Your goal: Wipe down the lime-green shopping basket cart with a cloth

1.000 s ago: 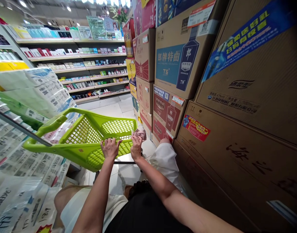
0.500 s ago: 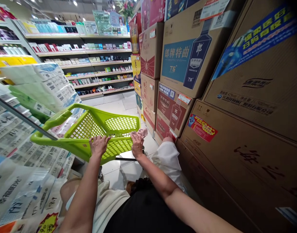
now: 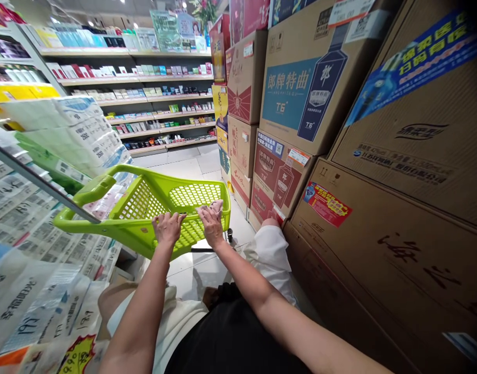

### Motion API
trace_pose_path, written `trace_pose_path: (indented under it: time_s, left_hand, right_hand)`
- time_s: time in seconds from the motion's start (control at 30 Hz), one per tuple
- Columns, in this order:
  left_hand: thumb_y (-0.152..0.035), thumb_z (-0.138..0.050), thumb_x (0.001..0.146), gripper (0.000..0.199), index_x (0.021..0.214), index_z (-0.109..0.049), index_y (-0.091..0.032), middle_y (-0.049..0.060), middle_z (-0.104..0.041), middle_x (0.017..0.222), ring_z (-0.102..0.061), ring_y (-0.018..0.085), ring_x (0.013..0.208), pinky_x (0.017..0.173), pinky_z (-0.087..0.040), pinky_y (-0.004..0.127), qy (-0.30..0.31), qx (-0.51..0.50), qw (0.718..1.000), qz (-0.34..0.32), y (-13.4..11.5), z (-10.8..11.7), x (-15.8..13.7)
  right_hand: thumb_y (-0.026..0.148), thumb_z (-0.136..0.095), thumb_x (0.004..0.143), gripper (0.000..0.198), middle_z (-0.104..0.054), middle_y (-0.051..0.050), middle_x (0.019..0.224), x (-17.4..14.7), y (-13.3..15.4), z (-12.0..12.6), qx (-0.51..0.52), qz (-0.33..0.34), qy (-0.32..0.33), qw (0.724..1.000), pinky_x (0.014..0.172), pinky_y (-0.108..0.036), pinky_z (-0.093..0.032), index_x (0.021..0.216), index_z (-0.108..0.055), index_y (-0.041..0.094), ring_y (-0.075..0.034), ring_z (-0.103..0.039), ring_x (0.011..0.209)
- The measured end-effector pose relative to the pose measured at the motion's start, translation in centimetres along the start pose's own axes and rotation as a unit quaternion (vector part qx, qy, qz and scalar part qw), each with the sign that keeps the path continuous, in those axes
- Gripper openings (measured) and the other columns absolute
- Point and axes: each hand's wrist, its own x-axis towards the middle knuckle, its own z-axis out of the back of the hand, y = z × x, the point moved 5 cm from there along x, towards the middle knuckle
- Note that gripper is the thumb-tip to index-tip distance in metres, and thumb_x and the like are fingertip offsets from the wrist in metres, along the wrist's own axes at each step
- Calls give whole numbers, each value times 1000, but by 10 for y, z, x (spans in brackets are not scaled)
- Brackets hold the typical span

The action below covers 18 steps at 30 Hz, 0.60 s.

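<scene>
A lime-green plastic shopping cart [image 3: 133, 226] with perforated basket walls stands across in front of me. My left hand [image 3: 168, 227] is closed over the near top rim of its basket, fingers curled over the edge. Further right on the same rim, my right hand [image 3: 212, 228] presses a crumpled pale pink cloth [image 3: 217, 208] under its fingers. I see the cloth bunched at the fingertips, partly covered by the hand. Light shows through the basket's holes, and the cart's handle lies at the left.
Stacked cardboard cartons [image 3: 288, 93] wall in the right side. Plastic-wrapped paper packs [image 3: 36, 306] are piled on the left, with a metal bar [image 3: 43, 182] crossing in front. Shelves of small boxed goods [image 3: 137, 80] stand at the back, beyond a pale tiled floor [image 3: 184, 163].
My right hand has slid left along the rim with the cloth, closer to my left hand. The cart and left hand appear slightly further right in view.
</scene>
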Motion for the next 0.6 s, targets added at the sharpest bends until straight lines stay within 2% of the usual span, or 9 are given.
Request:
trace_pose_path:
  time_s: [0.1, 0.2, 0.27, 0.33, 0.4, 0.47, 0.53, 0.6]
  left_hand:
    - [-51, -27, 103, 54, 93, -73, -23, 14, -70, 103, -51, 32, 106, 103, -23, 49, -15, -7, 1000, -7, -8, 1, -3]
    - [-53, -31, 102, 52, 88, -72, -24, 13, -71, 100, -50, 31, 102, 100, -22, 48, -24, -24, 999, -7, -16, 2, -4]
    - [-53, -33, 102, 51, 86, -71, -24, 12, -71, 97, -50, 30, 100, 98, -22, 48, -18, -39, 999, -11, -22, 3, -4]
    - [-53, -33, 102, 50, 85, -70, -24, 11, -71, 97, -50, 29, 100, 97, -22, 48, -11, -50, 999, -17, -27, 4, -4]
    - [-53, -33, 102, 49, 85, -69, -24, 11, -72, 98, -51, 30, 102, 97, -21, 49, -11, -55, 998, -20, -32, 6, -6]
    - [-53, -33, 102, 49, 85, -69, -24, 11, -72, 99, -51, 30, 103, 98, -21, 49, -11, -57, 998, -24, -35, 7, -8]
    - [-52, -32, 102, 50, 85, -69, -24, 11, -73, 99, -50, 30, 103, 97, -21, 49, -8, -60, 998, -27, -37, 8, -10]
    - [-51, -32, 102, 49, 86, -70, -24, 11, -73, 99, -50, 30, 104, 97, -21, 49, -9, -65, 997, -27, -39, 8, -12]
  right_hand:
    - [-8, -39, 79, 79, -50, -4, 157, -10, -43, 14, 2, -53, -20, 998, 128, -40, -21, 152, -49, 21, -17, -27, 154]
    - [-6, -37, 74, 84, -39, -10, 164, -9, -74, 20, 20, -152, -71, 986, 127, -40, -26, 155, -44, 15, -19, -24, 156]
    - [-4, -37, 75, 83, -36, -13, 165, -6, -80, 14, 45, -242, -119, 962, 126, -41, -29, 157, -39, 12, -20, -23, 156]
    - [0, -37, 80, 81, -33, -18, 165, -3, -74, 3, 65, -309, -158, 935, 124, -43, -32, 160, -30, 9, -22, -22, 157]
    - [3, -38, 82, 81, -29, -21, 165, 2, -64, -6, 75, -330, -163, 927, 123, -46, -34, 161, -26, 7, -25, -21, 157]
    - [4, -40, 81, 80, -29, -23, 165, 9, -63, -7, 74, -333, -147, 928, 123, -47, -32, 160, -28, 5, -27, -22, 156]
    - [4, -41, 79, 79, -37, -24, 160, 16, -73, 2, 73, -347, -145, 924, 123, -50, -31, 158, -32, 5, -28, -30, 153]
    - [6, -40, 79, 80, -48, -24, 152, 25, -84, 16, 63, -310, -153, 936, 122, -52, -31, 158, -34, 6, -28, -39, 146]
